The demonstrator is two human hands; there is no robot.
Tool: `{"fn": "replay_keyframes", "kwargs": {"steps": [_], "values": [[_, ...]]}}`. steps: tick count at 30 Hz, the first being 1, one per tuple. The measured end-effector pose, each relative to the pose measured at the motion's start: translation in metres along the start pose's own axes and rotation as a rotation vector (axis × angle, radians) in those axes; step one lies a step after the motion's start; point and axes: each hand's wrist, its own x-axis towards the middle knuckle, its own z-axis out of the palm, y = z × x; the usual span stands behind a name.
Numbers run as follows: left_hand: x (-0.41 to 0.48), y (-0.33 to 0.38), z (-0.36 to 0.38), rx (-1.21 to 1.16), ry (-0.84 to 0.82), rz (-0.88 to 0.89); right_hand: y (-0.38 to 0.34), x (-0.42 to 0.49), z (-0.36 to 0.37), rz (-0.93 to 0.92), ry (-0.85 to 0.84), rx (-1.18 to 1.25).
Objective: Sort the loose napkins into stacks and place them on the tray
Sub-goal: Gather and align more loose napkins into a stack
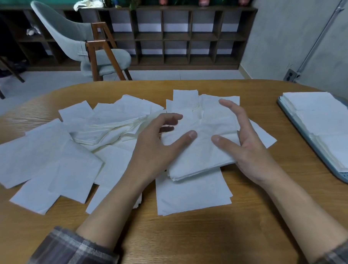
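Sleeves point(72, 249), left hand point(158, 145), right hand point(250, 151) — spread open, flanking napkin stack point(199, 161)

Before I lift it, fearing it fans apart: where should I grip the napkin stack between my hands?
Probably pinch the napkin stack at its two side edges, left hand from the left, right hand from the right; it lies flat, sides exposed.

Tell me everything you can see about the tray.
The tray is grey-blue, plastic by its look, with rounded corners, a low rim and a dotted floor showing at its near corner. It lies flat on the right side of the wooden table, partly cut off by the picture's edge. White napkin stacks cover most of it.
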Motion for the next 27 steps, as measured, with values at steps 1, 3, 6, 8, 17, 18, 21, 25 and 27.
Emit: {"fn": "replay_keyframes", "kwargs": {"steps": [1, 3, 6, 8, 17, 18, 21, 25, 27], "values": [[0.000, 0.002, -0.002, -0.101, -0.074, -0.081, 0.001, 0.000, -0.002, -0.001, 0.001, 0.075], [-0.001, 0.005, -0.004, -0.253, -0.160, -0.169, 0.004, 0.002, -0.004, 0.005, 0.012, 0.128], [0.000, 0.000, -0.002, -0.123, -0.088, -0.106, 0.008, 0.003, -0.007, 0.029, -0.008, 0.103], [0.001, -0.006, -0.001, 0.017, -0.025, -0.050, 0.009, 0.003, -0.010, 0.061, -0.060, 0.189], [-0.004, -0.011, 0.009, 0.283, -0.045, 0.177, 0.015, 0.005, -0.013, 0.056, 0.177, -0.200], [-0.004, -0.012, 0.009, 0.306, -0.090, 0.197, 0.017, 0.006, -0.014, 0.065, 0.219, -0.199], [-0.005, -0.011, 0.009, 0.395, -0.358, 0.170, 0.018, 0.007, -0.016, 0.052, 0.261, -0.216], [-0.009, -0.013, 0.013, 0.419, -0.477, 0.158, 0.019, 0.007, -0.015, 0.045, 0.232, -0.227], [-0.009, -0.011, 0.013, 0.349, -0.470, 0.177, 0.019, 0.007, -0.016, 0.049, 0.218, -0.218]]}}
